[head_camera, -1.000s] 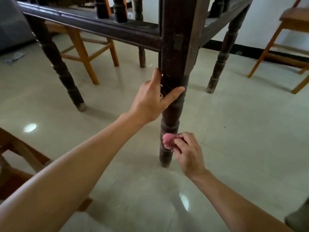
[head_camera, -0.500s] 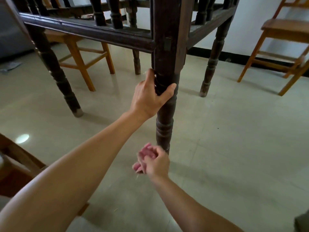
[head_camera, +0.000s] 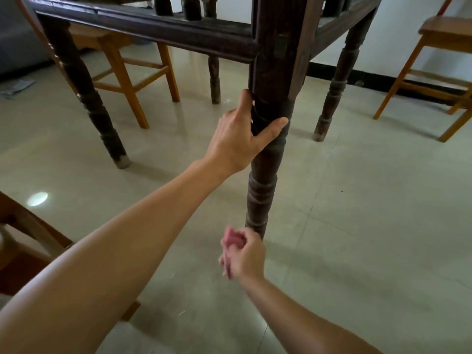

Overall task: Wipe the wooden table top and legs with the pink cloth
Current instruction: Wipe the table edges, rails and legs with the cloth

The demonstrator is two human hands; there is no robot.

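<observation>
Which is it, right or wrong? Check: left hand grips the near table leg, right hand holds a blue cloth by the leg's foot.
Wrong on one point: the head view shows the cloth is pink, not blue. The left hand does grip the near table leg, and the right hand holds the cloth by the leg's foot.

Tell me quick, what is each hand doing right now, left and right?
Left hand: closed around the near table leg, thumb across its front.
Right hand: closed on the bunched pink cloth.
</observation>
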